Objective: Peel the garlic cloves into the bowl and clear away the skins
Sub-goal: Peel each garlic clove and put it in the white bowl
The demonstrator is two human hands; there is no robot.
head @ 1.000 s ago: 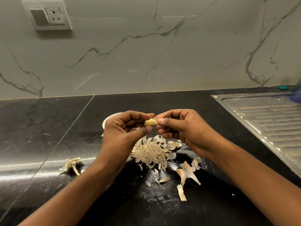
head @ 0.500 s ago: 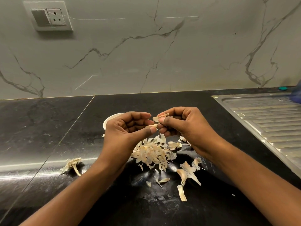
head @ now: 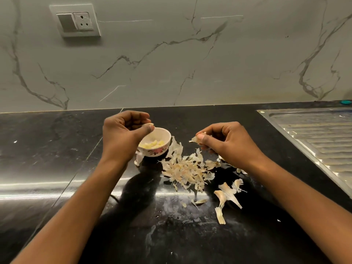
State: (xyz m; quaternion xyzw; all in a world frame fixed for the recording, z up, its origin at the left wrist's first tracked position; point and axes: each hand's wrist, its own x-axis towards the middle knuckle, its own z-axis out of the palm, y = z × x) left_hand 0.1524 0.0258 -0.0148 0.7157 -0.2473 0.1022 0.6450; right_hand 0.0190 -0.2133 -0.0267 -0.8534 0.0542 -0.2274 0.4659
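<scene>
The left hand is hovering over the near-left rim of the bowl, fingers curled, with thumb and forefinger pinching a clove just above the opening. The bowl is sitting on the black counter, and pale peeled cloves are lying inside it. The right hand is hanging well apart from the left, to the right of the bowl, its thumb and fingers pinching a scrap of skin above the counter. A heap of skins is lying between the two forearms, just beside the bowl on its right. Larger loose skins are lying nearer the person, and another piece is leaning against the bowl's left foot. A steel drainboard is running along the right edge. A socket plate is sitting on the marble wall above.
</scene>
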